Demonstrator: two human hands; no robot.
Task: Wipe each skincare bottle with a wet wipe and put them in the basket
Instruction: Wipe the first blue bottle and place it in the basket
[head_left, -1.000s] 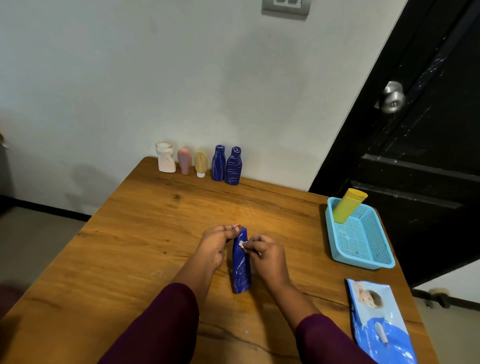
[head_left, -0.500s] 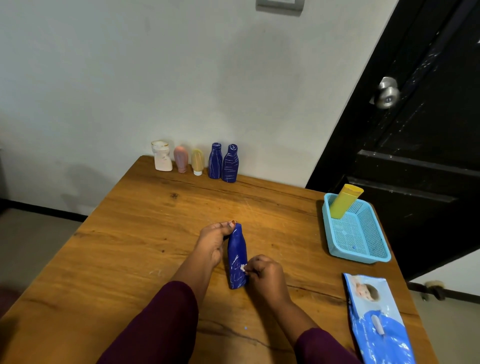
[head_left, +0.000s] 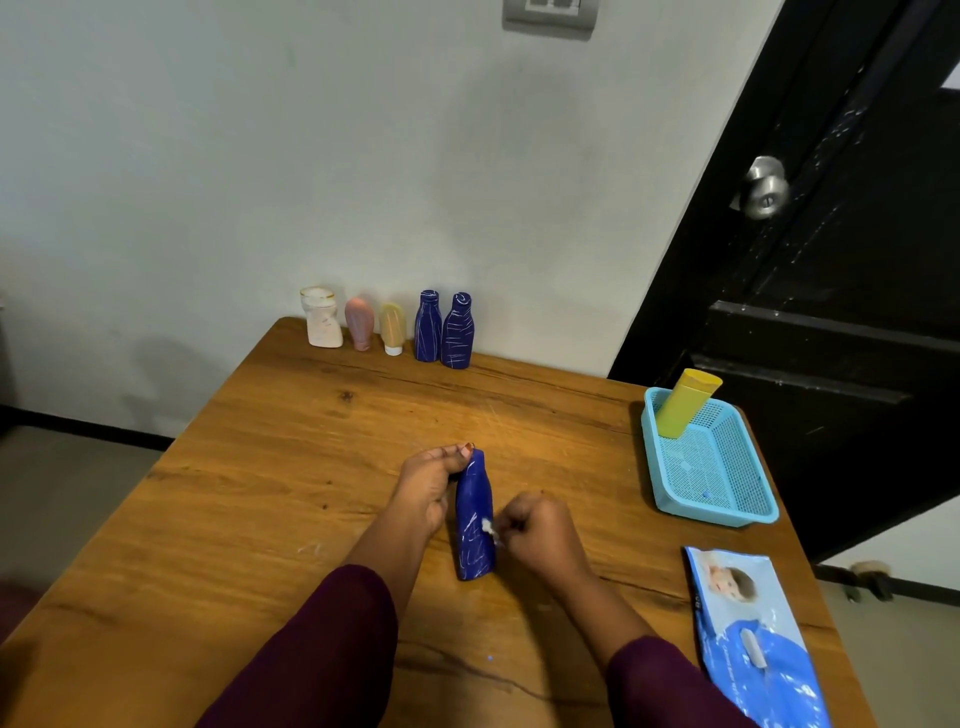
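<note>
Wipes pack (head_left: 753, 639) cut by bottom edge

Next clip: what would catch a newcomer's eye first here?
Mid-table, the left hand steadies a scratched dark blue plastic bottle while the right hand rubs it with a small white wipe. A yellow tube leans in the light blue mesh basket at right.

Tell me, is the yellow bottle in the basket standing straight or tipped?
Tipped. The yellow bottle leans against the far corner of the blue basket, cap end raised above the rim.
</note>
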